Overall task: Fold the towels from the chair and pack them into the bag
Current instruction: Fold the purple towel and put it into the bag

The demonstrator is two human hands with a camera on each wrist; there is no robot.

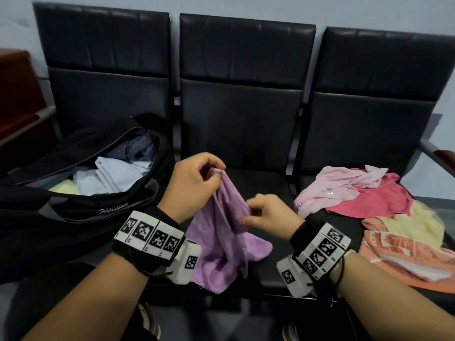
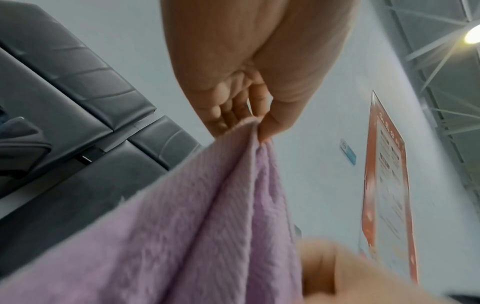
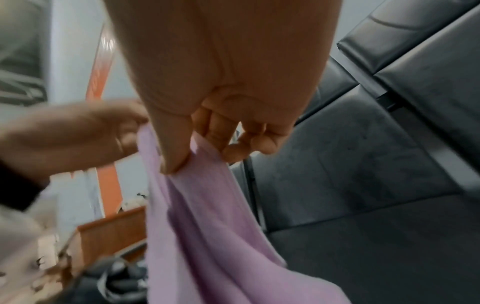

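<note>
While both hands work above the middle seat (image 1: 248,183) of a black three-seat bench, a lilac towel (image 1: 221,232) hangs bunched between them, its lower end resting crumpled on that seat's front edge. The left hand (image 1: 194,183) pinches the towel's top edge between thumb and curled fingers (image 2: 221,111), lifting it higher than the other hand. The right hand (image 1: 268,215), lower and nearer the seat's front, pinches a fold of the same towel between thumb and forefinger, its other fingers (image 3: 233,152) curled loosely. Left of the middle seat, an open black bag (image 1: 81,190) sits on the neighbouring seat with pale folded towels (image 1: 110,175) inside. Right of the middle seat, unfolded towels lie heaped: pale pink (image 1: 344,185), deep pink (image 1: 374,198), yellow (image 1: 413,225) and orange-and-white (image 1: 403,254).
</note>
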